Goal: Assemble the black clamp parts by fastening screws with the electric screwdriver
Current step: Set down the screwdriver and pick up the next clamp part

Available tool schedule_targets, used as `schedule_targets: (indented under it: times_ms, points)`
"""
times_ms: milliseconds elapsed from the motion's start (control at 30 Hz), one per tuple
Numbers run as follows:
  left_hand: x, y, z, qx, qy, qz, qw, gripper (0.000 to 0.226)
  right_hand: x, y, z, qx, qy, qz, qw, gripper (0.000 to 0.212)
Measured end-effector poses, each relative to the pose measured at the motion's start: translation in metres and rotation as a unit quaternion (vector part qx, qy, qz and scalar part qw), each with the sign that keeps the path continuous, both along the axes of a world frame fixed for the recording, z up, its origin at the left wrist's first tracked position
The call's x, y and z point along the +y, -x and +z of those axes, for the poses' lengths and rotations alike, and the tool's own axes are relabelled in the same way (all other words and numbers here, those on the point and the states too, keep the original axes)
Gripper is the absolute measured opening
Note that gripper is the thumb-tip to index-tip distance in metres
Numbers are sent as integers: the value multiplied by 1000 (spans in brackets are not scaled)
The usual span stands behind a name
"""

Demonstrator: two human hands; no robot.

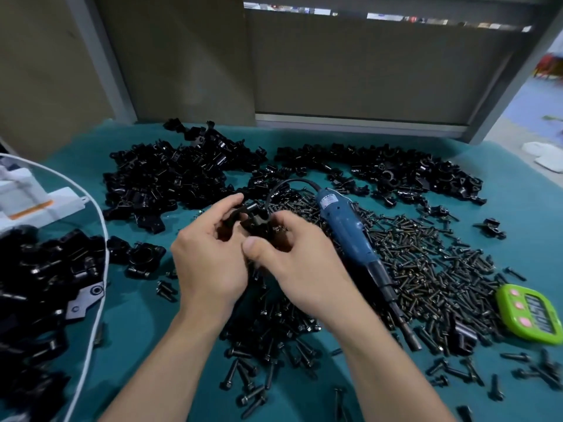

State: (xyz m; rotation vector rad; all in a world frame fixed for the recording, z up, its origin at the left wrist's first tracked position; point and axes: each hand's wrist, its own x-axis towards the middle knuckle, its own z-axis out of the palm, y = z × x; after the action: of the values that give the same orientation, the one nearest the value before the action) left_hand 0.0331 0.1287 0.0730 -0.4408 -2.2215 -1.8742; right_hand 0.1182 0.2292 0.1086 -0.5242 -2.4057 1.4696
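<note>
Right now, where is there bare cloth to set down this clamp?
Bare cloth lies between the white-rimmed bin and the left forearm, and along the right edge beyond the green timer. Screws crowd the middle around the electric screwdriver and the clamp.

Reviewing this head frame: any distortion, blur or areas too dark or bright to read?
Head view: wide-angle distortion bows the table edge and leans the posts behind; the left hand and right hand are fairly sharp, but the clamp parts they hold merge into one dark blob; the black piles lose detail, the timer digits are smeared, the upper right corner is washed out.
</note>
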Motion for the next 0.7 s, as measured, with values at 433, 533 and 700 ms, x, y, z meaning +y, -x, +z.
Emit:
schedule_targets:
  times_ms: [433,533,700]
  points:
    - [-4,21,-1,-49,19,-296,954,45,8,3,-21,49,-161,-131,977,31]
    - [-5,16,1,1,89,-270,959,45,8,3,-23,54,-159,-147,975,27]
    - [2,1,2,17,115,-210,971,18,10,5,-27,44,-202,-164,965,25]
